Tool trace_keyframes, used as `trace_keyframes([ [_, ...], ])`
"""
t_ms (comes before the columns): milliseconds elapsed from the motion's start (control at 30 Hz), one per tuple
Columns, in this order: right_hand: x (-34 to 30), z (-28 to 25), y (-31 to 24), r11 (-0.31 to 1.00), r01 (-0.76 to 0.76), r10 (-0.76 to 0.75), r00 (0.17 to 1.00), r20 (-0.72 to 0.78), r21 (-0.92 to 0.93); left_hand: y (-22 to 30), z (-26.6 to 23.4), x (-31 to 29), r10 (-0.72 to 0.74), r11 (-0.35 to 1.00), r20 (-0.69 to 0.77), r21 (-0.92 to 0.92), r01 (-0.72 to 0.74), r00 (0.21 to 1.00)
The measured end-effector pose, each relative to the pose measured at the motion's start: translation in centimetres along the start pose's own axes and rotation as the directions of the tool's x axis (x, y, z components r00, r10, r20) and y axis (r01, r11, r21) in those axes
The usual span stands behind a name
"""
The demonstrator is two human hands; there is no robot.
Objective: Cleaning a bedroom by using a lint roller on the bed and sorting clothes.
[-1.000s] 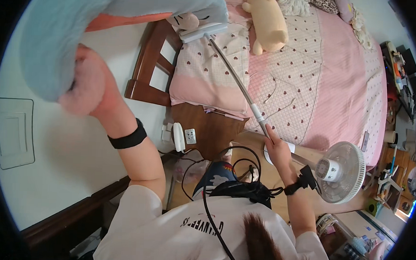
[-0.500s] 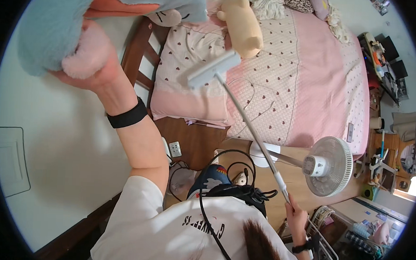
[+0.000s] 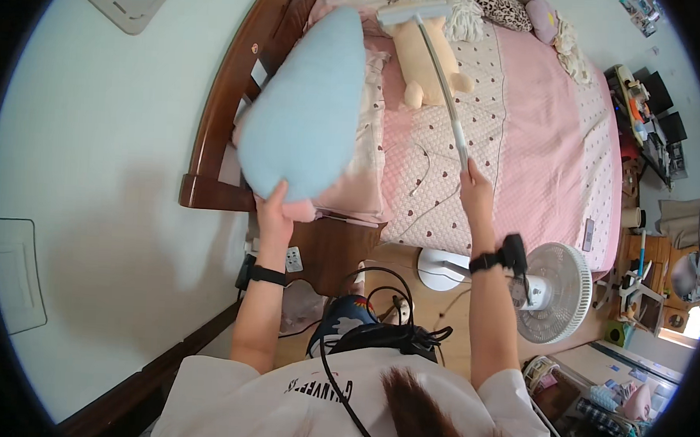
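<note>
- Pinching the near end of the blue plush (image 3: 312, 100), the left hand (image 3: 273, 219) has its thumb on top; the plush stretches ahead of that grip, partly over the pillow (image 3: 370, 169).
- Closed round the pole (image 3: 444, 76), the right hand (image 3: 476, 191) steadies it; its flat white head (image 3: 412, 13) sits far ahead of that grip, over the cream plush (image 3: 425, 69), contact unclear.
- Just below the left grip are the brown stand (image 3: 321, 252) and socket (image 3: 293, 258), then the bag (image 3: 302, 306), nearer the body.
- Left of that grip run the wooden bed frame (image 3: 210, 146) and pale wall (image 3: 103, 153).
- Ahead of the right grip spreads the pink, heart-dotted bed (image 3: 529, 148).
- Close by the right wrist, in the way, the fan (image 3: 556, 294) stands, its base (image 3: 440, 271) below the hand.
- Farther right of that grip lies a grey slab (image 3: 589, 234) by the bed's edge.
- Farthest off are the leopard pillow (image 3: 505, 10), well ahead, and the desk (image 3: 630, 106), ahead and right.
</note>
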State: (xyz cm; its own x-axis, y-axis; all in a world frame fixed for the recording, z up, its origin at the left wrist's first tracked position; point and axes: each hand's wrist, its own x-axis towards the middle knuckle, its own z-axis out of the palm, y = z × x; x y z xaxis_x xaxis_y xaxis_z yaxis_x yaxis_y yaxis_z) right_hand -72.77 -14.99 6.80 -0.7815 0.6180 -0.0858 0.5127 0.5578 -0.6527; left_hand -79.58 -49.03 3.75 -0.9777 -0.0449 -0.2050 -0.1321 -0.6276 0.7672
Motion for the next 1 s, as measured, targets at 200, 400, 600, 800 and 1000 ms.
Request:
trace_keyframes([
  [200, -2.1, -1.0, 1.9, 1.0, -0.008, 0.006, 0.996, 0.085, 0.027, -6.8, -9.8, -1.4, -0.263, 0.959, -0.356, 0.004, 0.283, 0.897],
  [400, -20.7, -7.5, 8.5, 0.967, -0.254, 0.25, 0.957, 0.15, 0.009, -7.9, -12.4, 0.1, -0.202, 0.664, -0.554, 0.529, 0.529, 0.808],
  [600, -32.1, -13.2, 9.6, 0.803, -0.524, 0.498, 0.852, 0.164, 0.283, -6.7, -0.4, 2.3, 0.468, 0.224, -0.151, 0.973, 0.048, 0.871],
  [800, -33.2, -13.6, 10.5, 0.647, -0.641, 0.603, 0.761, 0.237, 0.412, -11.2, 10.3, 5.4, 0.424, 0.263, 0.083, 0.941, -0.211, 0.902],
  [1000, -23.2, -10.1, 12.5, 0.722, -0.64, 0.593, 0.768, 0.24, 0.263, -18.1, 17.5, 10.6, 0.2, 0.219, 0.108, 0.964, -0.152, 0.974],
])
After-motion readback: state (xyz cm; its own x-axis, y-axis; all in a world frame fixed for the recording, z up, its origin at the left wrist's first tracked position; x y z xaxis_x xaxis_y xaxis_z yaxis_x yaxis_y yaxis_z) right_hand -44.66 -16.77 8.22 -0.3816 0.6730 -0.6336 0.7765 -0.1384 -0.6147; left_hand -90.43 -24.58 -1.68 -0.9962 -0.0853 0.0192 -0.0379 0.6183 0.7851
